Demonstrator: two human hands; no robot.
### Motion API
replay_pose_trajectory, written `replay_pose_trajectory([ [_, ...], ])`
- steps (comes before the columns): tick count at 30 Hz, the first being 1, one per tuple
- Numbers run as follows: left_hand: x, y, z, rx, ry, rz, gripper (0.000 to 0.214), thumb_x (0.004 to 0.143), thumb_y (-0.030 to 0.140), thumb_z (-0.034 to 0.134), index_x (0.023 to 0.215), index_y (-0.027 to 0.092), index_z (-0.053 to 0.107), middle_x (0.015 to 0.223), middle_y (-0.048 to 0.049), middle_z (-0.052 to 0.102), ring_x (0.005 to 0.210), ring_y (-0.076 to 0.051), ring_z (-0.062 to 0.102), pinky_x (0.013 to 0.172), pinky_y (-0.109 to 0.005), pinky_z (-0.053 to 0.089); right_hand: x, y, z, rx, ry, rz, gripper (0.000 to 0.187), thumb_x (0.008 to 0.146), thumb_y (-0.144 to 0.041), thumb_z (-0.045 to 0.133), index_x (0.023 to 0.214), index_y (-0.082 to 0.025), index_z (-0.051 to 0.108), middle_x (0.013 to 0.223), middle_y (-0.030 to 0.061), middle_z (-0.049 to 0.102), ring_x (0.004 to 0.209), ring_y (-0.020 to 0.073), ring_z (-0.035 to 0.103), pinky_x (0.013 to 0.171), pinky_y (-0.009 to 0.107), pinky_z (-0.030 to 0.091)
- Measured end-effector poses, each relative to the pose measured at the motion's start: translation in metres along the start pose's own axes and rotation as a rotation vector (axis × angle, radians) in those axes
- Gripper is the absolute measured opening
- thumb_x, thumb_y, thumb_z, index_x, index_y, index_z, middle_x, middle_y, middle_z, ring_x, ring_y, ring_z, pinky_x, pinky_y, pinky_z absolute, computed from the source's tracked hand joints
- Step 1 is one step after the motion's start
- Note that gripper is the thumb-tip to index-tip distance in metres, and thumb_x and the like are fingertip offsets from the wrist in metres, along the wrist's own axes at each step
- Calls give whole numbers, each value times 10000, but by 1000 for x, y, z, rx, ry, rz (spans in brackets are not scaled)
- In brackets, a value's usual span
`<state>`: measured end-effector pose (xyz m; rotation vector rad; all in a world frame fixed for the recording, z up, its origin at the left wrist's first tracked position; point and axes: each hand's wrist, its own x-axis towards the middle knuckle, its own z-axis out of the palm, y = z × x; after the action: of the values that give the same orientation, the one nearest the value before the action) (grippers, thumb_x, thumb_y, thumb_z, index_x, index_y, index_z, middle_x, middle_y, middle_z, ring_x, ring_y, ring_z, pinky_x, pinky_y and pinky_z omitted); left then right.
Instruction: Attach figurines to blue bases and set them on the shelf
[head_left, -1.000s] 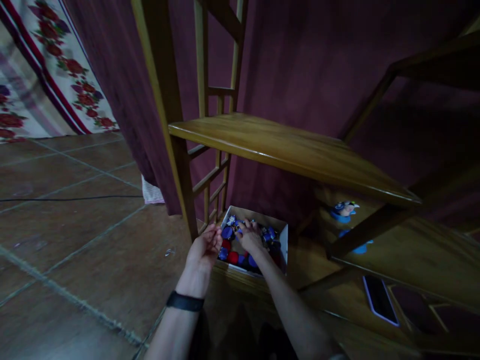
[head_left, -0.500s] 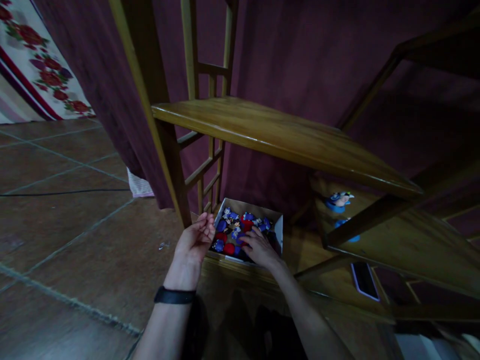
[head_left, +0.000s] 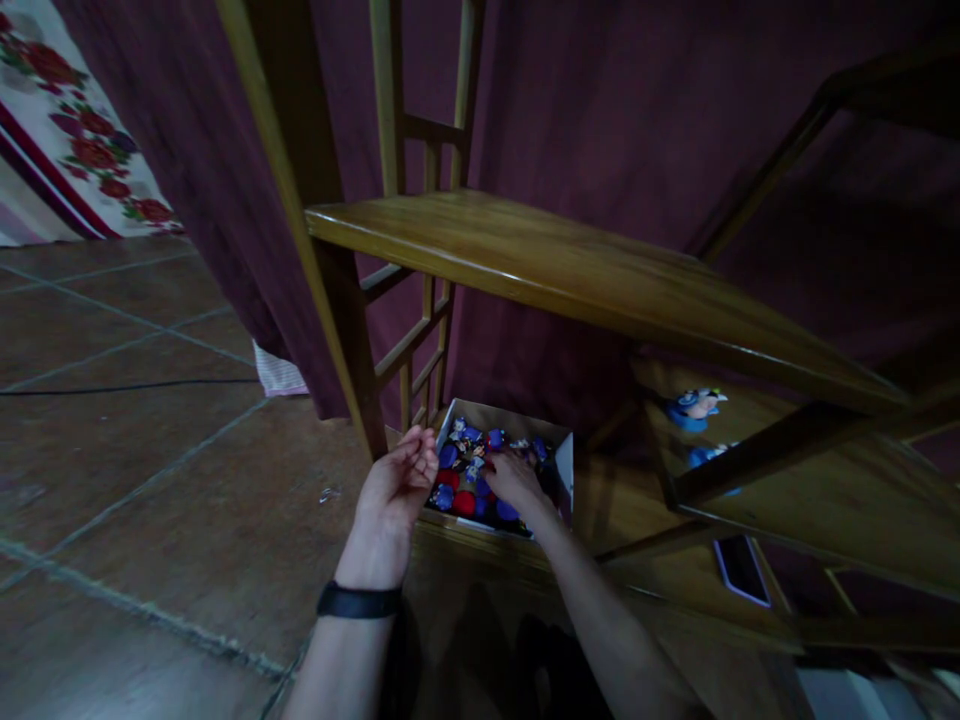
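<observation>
Small blue-and-red plastic figurines [head_left: 465, 502] fill a white cardboard box [head_left: 565, 477], left end of the brown wooden shelf [head_left: 611, 505].
Left hand [head_left: 400, 476] curls loosely, seemingly empty; right hand [head_left: 517, 481] rests among them, grip unclear; brushing could topple some.

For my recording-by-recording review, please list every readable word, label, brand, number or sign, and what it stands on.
None can be read.
Figurines in the open box: any markings are too small and blurred.
Smartphone: dark screen, nothing legible.
Black wristband: nothing legible.
</observation>
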<state>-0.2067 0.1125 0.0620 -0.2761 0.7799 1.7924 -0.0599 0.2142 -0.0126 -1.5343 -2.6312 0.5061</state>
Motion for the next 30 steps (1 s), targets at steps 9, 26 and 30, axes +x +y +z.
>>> replay_pose_trajectory([
  [9, 6, -2, 1, 7, -29, -10, 216, 788, -8, 461, 888, 121, 602, 774, -65, 642, 626, -100, 630, 511, -184, 499, 28, -48, 12, -31, -27, -319, 344, 836, -243, 458, 1170, -238, 539, 1305, 47, 494, 1218, 216, 373, 1041, 409, 196],
  [26, 1, 4, 2, -46, -33, -25, 209, 792, -4, 450, 886, 111, 598, 764, -74, 647, 619, -112, 633, 509, -201, 512, 16, -14, -5, -25, 11, -406, 360, 830, -283, 500, 1186, -238, 524, 1264, 60, 508, 1179, 207, 425, 1034, 383, 219],
  [30, 1, 4, 3, -46, -46, -38, 220, 786, -16, 448, 887, 116, 593, 750, -69, 644, 612, -112, 633, 514, -205, 518, 23, -38, 16, -148, -65, -535, 341, 796, -240, 523, 1131, -188, 562, 1238, 83, 534, 1198, 228, 408, 1068, 421, 182],
])
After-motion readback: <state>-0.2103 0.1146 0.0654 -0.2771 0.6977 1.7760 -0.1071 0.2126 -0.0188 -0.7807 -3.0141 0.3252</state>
